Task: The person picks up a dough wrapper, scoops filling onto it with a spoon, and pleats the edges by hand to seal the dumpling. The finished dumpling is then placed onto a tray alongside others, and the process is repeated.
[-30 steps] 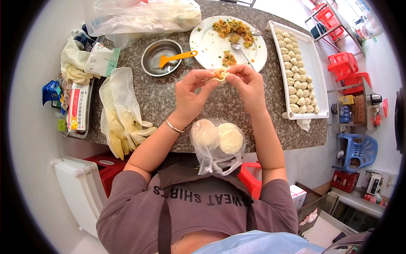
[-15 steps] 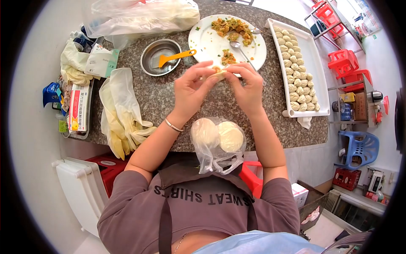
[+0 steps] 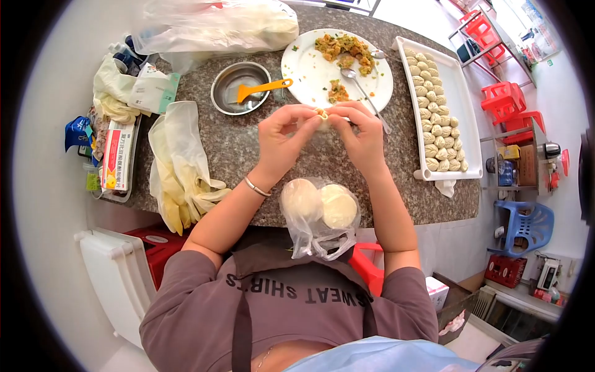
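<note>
Between the fingertips of my left hand and my right hand is a small dumpling wrapper with some orange filling showing at its top. Both hands pinch its edges, just below the white plate. On that plate are chopped filling and a metal spoon. Nearer my body, a clear plastic bag holds two stacks of round pale wrappers. At the right, a white tray holds rows of pleated dumplings.
A metal bowl with an orange-handled scraper stands left of the plate. Pale gloves lie at the table's left, near a white and red box. A large plastic bag lies at the back.
The wrapper between my fingertips looks more gathered, and my hands are closer together. The whole view has shifted slightly, with the table things a little lower.
</note>
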A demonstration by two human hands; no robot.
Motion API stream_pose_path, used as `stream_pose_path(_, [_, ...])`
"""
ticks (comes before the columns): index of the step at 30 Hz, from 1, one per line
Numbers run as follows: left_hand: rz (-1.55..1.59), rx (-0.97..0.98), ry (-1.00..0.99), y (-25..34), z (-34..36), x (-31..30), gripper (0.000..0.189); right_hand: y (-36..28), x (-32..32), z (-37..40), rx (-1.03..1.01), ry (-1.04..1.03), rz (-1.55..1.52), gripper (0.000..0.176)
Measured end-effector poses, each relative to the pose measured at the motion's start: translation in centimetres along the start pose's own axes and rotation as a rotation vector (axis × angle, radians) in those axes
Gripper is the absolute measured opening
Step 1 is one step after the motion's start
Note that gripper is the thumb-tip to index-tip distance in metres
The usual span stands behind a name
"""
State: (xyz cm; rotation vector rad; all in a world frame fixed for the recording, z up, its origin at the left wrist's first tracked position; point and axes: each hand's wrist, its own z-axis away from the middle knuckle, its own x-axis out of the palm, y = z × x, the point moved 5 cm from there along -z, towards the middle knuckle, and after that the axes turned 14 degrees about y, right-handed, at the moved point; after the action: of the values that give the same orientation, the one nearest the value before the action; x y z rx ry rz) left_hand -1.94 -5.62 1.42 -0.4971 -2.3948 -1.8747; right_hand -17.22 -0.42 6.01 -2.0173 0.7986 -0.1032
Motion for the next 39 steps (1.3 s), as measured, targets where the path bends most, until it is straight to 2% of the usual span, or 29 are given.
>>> stream_pose_path(1, [0.012,-0.055,0.042,-0.3,0.0,-0.2,0.021,-0.3,0.2,0.0,-0.045,-0.003,0.042,0.008])
stream_pose_path(6, [0.13,-0.062,0.027,0.0,-0.2,0.3,0.021,-0.1,-0.2,0.1,-0.131,0.076,0.103,0.008])
stream_pose_path(8, [0.163,-0.07,0.022,0.2,-0.2,0.4,0.02,1.2,-0.3,0.1,0.124,0.018,-0.056,0.009])
stream_pose_path(9, [0.149,-0.059,-0.017,0.5,-0.1,0.4,0.018,1.4,-0.6,0.0,0.126,0.016,-0.055,0.009])
stream_pose_path(11, [0.138,-0.054,-0.055,0.6,0.1,0.5,0.016,2.4,-0.6,0.0,0.29,-0.103,-0.163,0.008])
stream_pose_path(12, [0.131,-0.016,-0.078,0.7,0.1,0.6,0.015,1.5,-0.3,-0.3,0.213,-0.068,-0.206,0.009])
stream_pose_path(16, [0.105,0.064,-0.105,0.9,0.2,0.7,0.013,1.3,-0.3,0.0,0.178,-0.086,-0.168,0.008])
stream_pose_path(18, [0.096,0.014,-0.061,0.8,0.3,0.7,0.011,0.7,-0.2,0.1,0.11,0.01,-0.057,0.007])
stream_pose_path(20, [0.089,-0.035,-0.015,0.6,0.3,0.5,0.01,0.0,0.0,0.3,0.047,-0.013,-0.013,0.007])
stream_pose_path(23, [0.068,0.031,0.018,0.8,0.1,0.2,0.01,-0.4,0.2,0.1,-0.06,-0.004,0.048,0.007])
stream_pose_path(24, [-0.037,0.085,-0.01,1.1,0.1,0.4,0.011,-0.5,0.0,0.1,-0.104,0.029,0.066,0.007])
stream_pose_path(25, [-0.141,0.137,-0.038,1.4,0.1,0.5,0.012,-0.4,0.1,0.2,-0.104,0.027,0.066,0.007])
stream_pose_path(28, [-0.157,0.127,-0.067,1.5,0.1,0.8,0.011,0.0,0.2,0.5,-0.054,0.065,0.06,0.007])
stream_pose_path(29, [-0.157,0.127,-0.066,1.5,0.1,0.9,0.011,0.5,0.0,0.5,0.037,0.101,-0.009,0.007])
stream_pose_path(30, [0.013,0.005,-0.033,1.1,0.2,1.0,0.01,1.0,-0.1,0.5,0.127,0.135,-0.078,0.007])
stream_pose_path(31, [0.183,-0.115,0.002,0.6,0.2,1.0,0.01,1.2,-0.4,0.3,0.125,0.133,-0.078,0.007])
stream_pose_path(33, [0.17,-0.105,-0.025,0.2,0.1,0.6,0.01,2.0,-0.4,0.1,0.223,-0.041,-0.142,0.007])
stream_pose_path(35, [0.156,-0.097,-0.054,0.0,0.1,0.5,0.009,1.8,-0.5,-0.2,0.227,-0.072,-0.14,0.008])
stream_pose_path(37, [0.135,-0.004,-0.112,0.6,0.2,0.8,0.012,1.6,-0.5,-0.2,0.232,-0.103,-0.137,0.008])
stream_pose_path(39, [0.093,-0.017,-0.1,0.8,0.3,0.7,0.013,1.0,-0.5,-0.2,0.118,-0.091,-0.058,0.009])
